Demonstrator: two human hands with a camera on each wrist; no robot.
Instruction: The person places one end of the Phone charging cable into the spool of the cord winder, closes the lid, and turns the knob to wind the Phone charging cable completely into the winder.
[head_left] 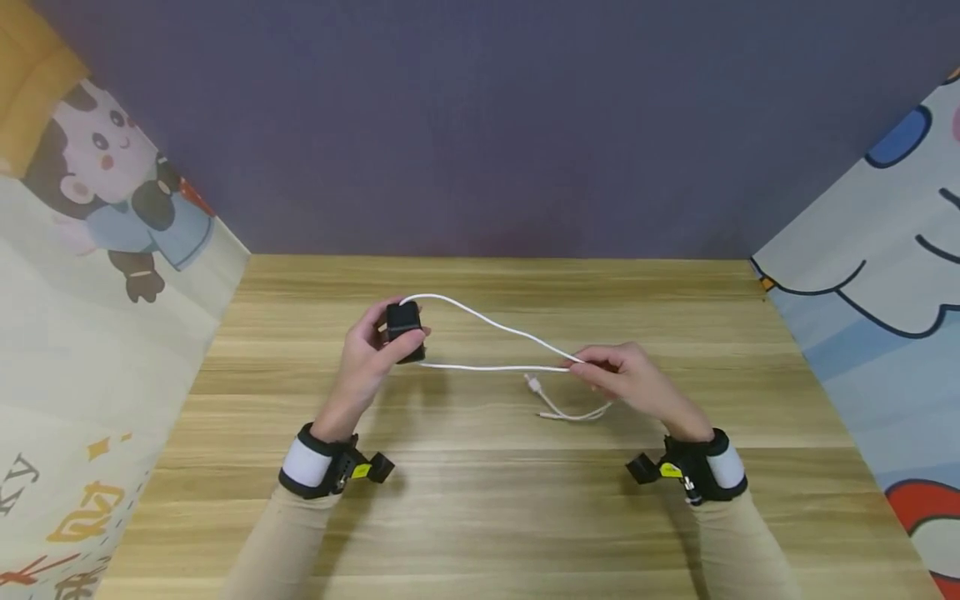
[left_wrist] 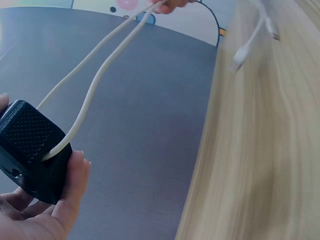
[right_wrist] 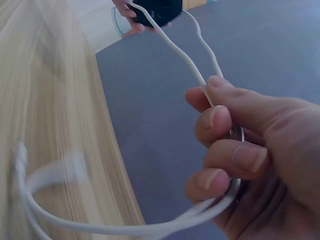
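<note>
My left hand [head_left: 369, 350] grips a small black block [head_left: 405, 330] between thumb and fingers, above the table. In the left wrist view the block [left_wrist: 31, 145] has rounded corners and a textured face. Two strands of a white cable [head_left: 491, 322] run from the block to my right hand [head_left: 626, 377], which pinches them together between thumb and fingertips. In the right wrist view the white cable [right_wrist: 182, 56] passes through the curled fingers and loops out below. Its loose ends, one with a white plug [head_left: 533, 383], dangle under the right hand.
The wooden table [head_left: 480, 508] spreads beneath both hands. Behind it stands a dark blue-grey panel [head_left: 495, 133]. Cartoon-printed panels flank the table on the left [head_left: 172, 275] and right [head_left: 862, 250]. Each wrist wears a strap [head_left: 307, 462] with a small camera.
</note>
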